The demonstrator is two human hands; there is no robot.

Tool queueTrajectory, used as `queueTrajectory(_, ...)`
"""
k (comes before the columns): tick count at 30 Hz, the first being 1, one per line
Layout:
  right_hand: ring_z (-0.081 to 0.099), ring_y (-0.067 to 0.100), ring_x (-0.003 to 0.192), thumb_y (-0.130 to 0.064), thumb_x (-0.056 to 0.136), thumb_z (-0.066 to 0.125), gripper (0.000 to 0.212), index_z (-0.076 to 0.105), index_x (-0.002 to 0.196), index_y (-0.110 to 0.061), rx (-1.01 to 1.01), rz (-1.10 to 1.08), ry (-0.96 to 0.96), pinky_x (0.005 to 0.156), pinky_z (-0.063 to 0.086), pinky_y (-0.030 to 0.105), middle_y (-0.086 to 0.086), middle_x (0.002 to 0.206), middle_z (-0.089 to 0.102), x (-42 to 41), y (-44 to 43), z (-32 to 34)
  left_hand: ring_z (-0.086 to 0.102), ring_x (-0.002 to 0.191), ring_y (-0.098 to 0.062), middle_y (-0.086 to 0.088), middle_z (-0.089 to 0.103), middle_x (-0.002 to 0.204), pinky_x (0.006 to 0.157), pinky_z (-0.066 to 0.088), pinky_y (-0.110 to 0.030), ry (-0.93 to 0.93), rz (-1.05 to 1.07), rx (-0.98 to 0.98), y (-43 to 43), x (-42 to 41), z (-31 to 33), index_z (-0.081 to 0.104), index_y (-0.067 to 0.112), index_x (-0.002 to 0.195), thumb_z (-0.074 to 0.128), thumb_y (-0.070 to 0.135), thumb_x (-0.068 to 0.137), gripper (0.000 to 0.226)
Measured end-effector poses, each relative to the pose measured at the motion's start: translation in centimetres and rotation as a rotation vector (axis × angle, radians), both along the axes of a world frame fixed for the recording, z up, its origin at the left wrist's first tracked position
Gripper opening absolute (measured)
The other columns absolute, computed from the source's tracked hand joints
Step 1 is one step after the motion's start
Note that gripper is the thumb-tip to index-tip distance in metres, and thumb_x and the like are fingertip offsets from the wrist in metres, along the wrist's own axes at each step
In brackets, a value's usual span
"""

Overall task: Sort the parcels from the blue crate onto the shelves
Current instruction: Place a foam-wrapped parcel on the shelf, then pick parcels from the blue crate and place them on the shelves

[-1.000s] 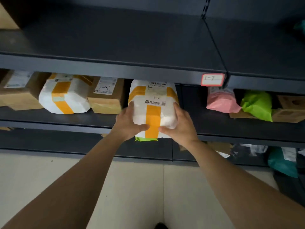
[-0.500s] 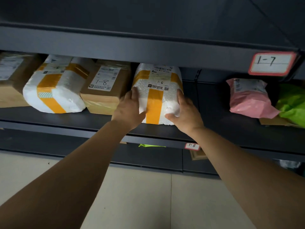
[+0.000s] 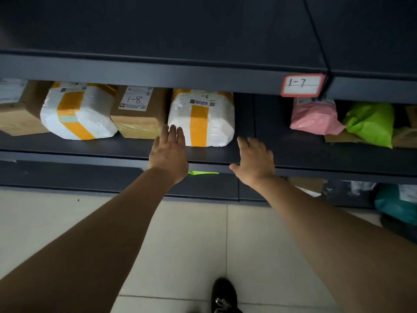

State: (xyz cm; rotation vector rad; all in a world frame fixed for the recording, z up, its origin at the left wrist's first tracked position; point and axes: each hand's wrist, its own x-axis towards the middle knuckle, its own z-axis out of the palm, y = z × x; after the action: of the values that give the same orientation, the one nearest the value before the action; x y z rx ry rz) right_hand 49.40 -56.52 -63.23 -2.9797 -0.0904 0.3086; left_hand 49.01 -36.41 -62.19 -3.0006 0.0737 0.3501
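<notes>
White parcel (image 3: 200,118) (marked 1-8) sits mid-frame on the shelf (image 3: 90,147); left hand (image 3: 169,154) with fingers straight at its corner, right hand (image 3: 255,161) with fingers spread, apart.

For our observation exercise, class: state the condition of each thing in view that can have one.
left hand: open, fingertips at the white foam parcel.
right hand: open, holding nothing.
white foam parcel: taped, lying on the shelf, ungripped.
brown 1-8 box: closed, on shelf beside it.
pink mailer bag: lying on shelf, crumpled.
</notes>
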Motion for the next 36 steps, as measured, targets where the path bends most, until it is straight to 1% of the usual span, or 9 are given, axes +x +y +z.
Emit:
queueTrajectory(3, 0.035, 0.028, 0.132, -0.040, 0.088, 0.065, 0.069, 0.032, 0.144, -0.019, -0.024, -0.015, 0.024, 0.103, 0.033, 0.040, 0.008, 0.141, 0.038, -3.9, -0.8, 1.4, 0.006, 0.146, -0.028, -0.012, 0.012, 0.157, 0.118, 0.018, -0.040, 0.032, -0.038, -0.015, -0.5, -3.3, 1.8, 0.006, 0.005, 0.151, 0.059, 0.030, 0.089, 0.085)
queueTrajectory(7, 0.035, 0.028, 0.134, -0.045, 0.086, 0.065, 0.071, 0.032, 0.145, -0.023, -0.056, -0.053, 0.072, 0.107, 0.032, 0.042, 0.007, 0.144, 0.039, -10.1, -1.4, 3.7, 0.013, 0.145, -0.027, -0.010, 0.015, 0.157, 0.113, 0.026, -0.040, 0.087, -0.089, -0.009, -0.9, -8.0, 4.3, 0.009, 0.007, 0.151, 0.060, 0.025, 0.087, 0.083)
queueTrajectory(10, 0.033, 0.028, 0.136, -0.044, 0.088, 0.063, 0.069, 0.031, 0.145, -0.024, -0.073, -0.092, 0.092, 0.110, 0.029, 0.044, 0.006, 0.147, 0.036, -15.7, -1.8, 6.1, 0.022, 0.141, -0.027, -0.010, 0.025, 0.152, 0.109, 0.030, -0.040, 0.084, -0.182, -0.008, -1.3, -11.8, 6.5, 0.016, 0.007, 0.149, 0.057, 0.020, 0.086, 0.076)
queueTrajectory(12, 0.034, 0.027, 0.135, -0.044, 0.089, 0.061, 0.067, 0.031, 0.145, -0.023, -0.092, -0.135, 0.098, 0.110, 0.029, 0.043, 0.006, 0.145, 0.038, -19.6, -2.4, 8.1, 0.027, 0.137, -0.027, -0.008, 0.032, 0.146, 0.107, 0.033, -0.039, 0.074, -0.250, -0.008, -1.8, -14.4, 8.1, 0.021, 0.009, 0.147, 0.058, 0.019, 0.085, 0.073)
queueTrajectory(18, 0.029, 0.028, 0.138, -0.042, 0.091, 0.058, 0.068, 0.027, 0.148, -0.022, -0.132, -0.312, 0.167, 0.112, 0.027, 0.043, 0.009, 0.149, 0.035, -30.5, -5.3, 14.3, 0.029, 0.135, -0.025, -0.006, 0.033, 0.145, 0.104, 0.034, -0.035, 0.077, -0.440, 0.003, -4.9, -22.1, 13.3, 0.020, 0.010, 0.148, 0.062, 0.023, 0.084, 0.077)
queueTrajectory(24, 0.030, 0.028, 0.136, -0.037, 0.090, 0.061, 0.061, 0.035, 0.143, -0.021, -0.110, -0.473, 0.143, 0.110, 0.027, 0.041, 0.009, 0.145, 0.037, -41.9, -9.3, 20.8, 0.032, 0.134, -0.023, -0.005, 0.035, 0.145, 0.102, 0.037, -0.033, 0.060, -0.612, -0.007, -10.1, -30.3, 18.5, 0.024, 0.011, 0.146, 0.062, 0.022, 0.084, 0.074)
queueTrajectory(27, 0.029, 0.029, 0.136, -0.034, 0.090, 0.061, 0.061, 0.036, 0.143, -0.021, -0.086, -0.548, 0.129, 0.110, 0.026, 0.042, 0.009, 0.146, 0.036, -48.0, -11.3, 23.5, 0.029, 0.136, -0.023, -0.005, 0.032, 0.148, 0.105, 0.035, -0.034, 0.058, -0.685, -0.031, -13.0, -35.1, 20.8, 0.020, 0.010, 0.148, 0.061, 0.021, 0.084, 0.077)
queueTrajectory(31, 0.034, 0.028, 0.131, -0.032, 0.090, 0.060, 0.057, 0.038, 0.141, -0.020, -0.094, -0.639, 0.088, 0.108, 0.028, 0.040, 0.008, 0.139, 0.041, -56.5, -13.6, 26.2, 0.028, 0.137, -0.023, -0.005, 0.031, 0.149, 0.104, 0.035, -0.035, 0.036, -0.787, -0.052, -17.0, -41.6, 23.5, 0.018, 0.010, 0.149, 0.058, 0.021, 0.085, 0.076)
queueTrajectory(36, 0.038, 0.028, 0.125, -0.020, 0.085, 0.059, 0.039, 0.049, 0.123, -0.018, -0.133, -0.824, 0.066, 0.102, 0.031, 0.039, 0.007, 0.128, 0.045, -66.7, -16.1, 28.6, 0.030, 0.135, -0.022, -0.004, 0.033, 0.148, 0.103, 0.036, -0.034, 0.030, -0.947, -0.108, -22.3, -49.5, 26.2, 0.020, 0.010, 0.148, 0.057, 0.021, 0.087, 0.073)
